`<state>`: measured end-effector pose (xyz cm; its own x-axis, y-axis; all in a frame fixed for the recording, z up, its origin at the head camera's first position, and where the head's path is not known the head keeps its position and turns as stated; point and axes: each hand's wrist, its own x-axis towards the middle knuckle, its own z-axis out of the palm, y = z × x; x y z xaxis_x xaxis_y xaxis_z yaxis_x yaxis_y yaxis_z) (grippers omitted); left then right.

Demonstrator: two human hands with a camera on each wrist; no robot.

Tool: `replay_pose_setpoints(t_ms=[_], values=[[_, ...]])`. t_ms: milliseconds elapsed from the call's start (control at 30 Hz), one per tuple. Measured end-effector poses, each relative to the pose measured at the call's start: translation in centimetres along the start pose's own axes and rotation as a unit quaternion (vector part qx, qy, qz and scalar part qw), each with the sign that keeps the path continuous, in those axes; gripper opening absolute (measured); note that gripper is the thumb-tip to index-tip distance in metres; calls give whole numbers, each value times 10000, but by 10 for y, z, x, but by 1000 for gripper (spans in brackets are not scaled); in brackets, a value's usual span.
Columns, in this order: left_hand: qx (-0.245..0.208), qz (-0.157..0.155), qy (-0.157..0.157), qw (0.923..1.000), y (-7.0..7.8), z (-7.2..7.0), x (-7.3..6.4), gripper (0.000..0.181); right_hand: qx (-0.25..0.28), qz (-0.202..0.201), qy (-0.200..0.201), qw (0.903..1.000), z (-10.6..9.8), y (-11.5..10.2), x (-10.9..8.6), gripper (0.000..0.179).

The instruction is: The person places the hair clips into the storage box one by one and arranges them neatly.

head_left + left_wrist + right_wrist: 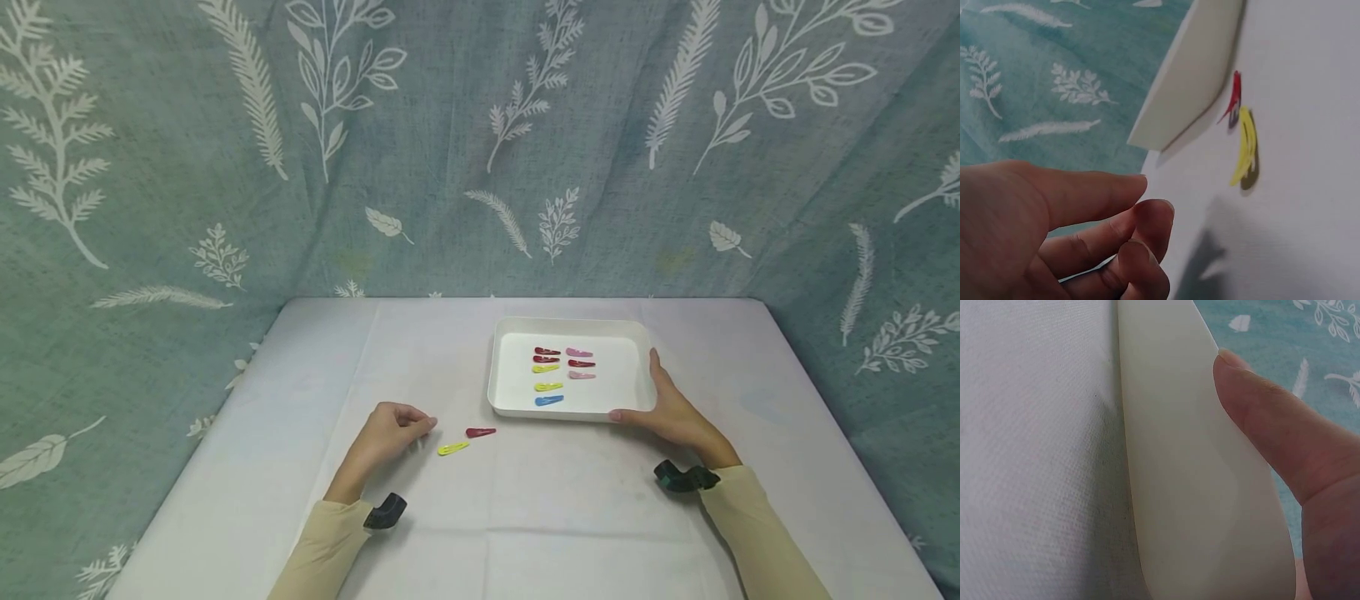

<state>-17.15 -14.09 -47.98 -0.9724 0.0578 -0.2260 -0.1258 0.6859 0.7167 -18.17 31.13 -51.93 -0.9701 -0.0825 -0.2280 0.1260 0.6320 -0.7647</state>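
A white tray [517, 408] lies on the table with several snap hair clips in two columns: red, yellow, pink and a blue hair clip [549, 401]. My right hand [678, 417] grips its near right corner, thumb [1266, 406] on the front rim and fingers along the right side. In front of the tray, a red hair clip [481, 432] and a yellow hair clip [453, 448] lie on the cloth. To their left hovers my left hand [390, 433], its fingers loosely bent; nothing shows between the fingertips [1155, 215].
A white cloth [555, 508] covers the table. Behind and at both sides hangs a blue-green curtain [435, 150] with white leaf patterns. Each wrist carries a black camera mount [386, 511].
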Motion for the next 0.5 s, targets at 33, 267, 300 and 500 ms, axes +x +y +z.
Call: replay_pose_setpoints(t_ms=[33, 267, 300, 500], values=[[41, -11, -8, 10000, 0, 1, -1, 22, 12, 0, -1, 10000, 0, 0, 0, 146], [486, -75, 43, 9988, -4, 9, -3, 19, 102, -59, -43, 9999, 0, 1, 0, 146], [531, -65, 42, 9986, -4, 9, -4, 19, 101, -62, -43, 9999, -1, 1, 0, 146], [684, -8, 62, 9976, -5, 13, -6, 19, 3, 10, -47, 10000, 0, 1, -1, 146]])
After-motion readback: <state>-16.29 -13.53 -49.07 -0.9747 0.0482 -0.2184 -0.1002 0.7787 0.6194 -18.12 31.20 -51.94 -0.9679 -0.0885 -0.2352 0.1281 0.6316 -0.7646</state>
